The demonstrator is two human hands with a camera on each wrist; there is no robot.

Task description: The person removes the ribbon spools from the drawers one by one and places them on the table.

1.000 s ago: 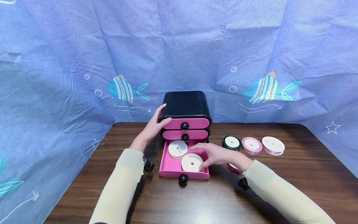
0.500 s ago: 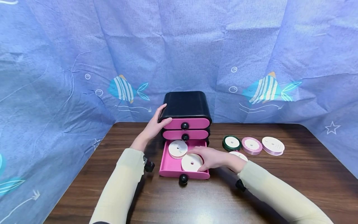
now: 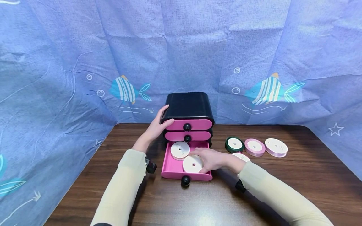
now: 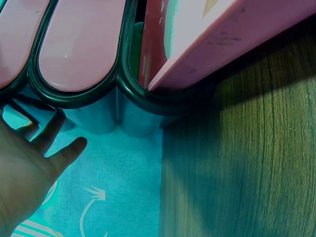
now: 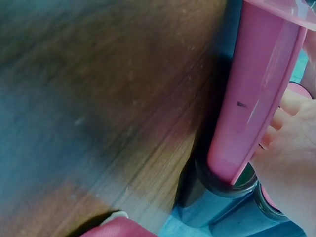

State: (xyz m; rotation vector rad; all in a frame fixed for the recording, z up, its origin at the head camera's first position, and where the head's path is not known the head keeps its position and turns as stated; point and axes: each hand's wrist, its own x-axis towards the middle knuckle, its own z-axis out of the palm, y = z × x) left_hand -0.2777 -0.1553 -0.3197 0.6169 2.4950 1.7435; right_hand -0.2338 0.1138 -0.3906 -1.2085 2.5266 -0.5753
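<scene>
A black cabinet (image 3: 188, 105) with pink drawers stands at the table's back; its bottom drawer (image 3: 169, 168) is pulled out. Two white-faced ribbon spools lie inside, a rear-left spool (image 3: 177, 153) and a front-right spool (image 3: 189, 164). My right hand (image 3: 212, 159) reaches over the drawer's right side and holds the front-right spool between thumb and fingers. In the right wrist view that spool is hidden behind the pink drawer wall (image 5: 256, 94). My left hand (image 3: 154, 128) rests against the cabinet's upper left corner, thumb on the front; the left wrist view shows its fingers spread.
On the brown table (image 3: 169, 204), right of the cabinet, lie a green spool (image 3: 234, 143), a pink spool (image 3: 254, 146) and a pale lilac spool (image 3: 276, 146). A white-and-magenta spool (image 3: 241, 156) is partly behind my right wrist. A blue fish-print cloth (image 3: 195, 47) hangs behind.
My right hand has come down and left onto the front-right spool, which has shifted slightly left. My left hand has stayed on the cabinet.
</scene>
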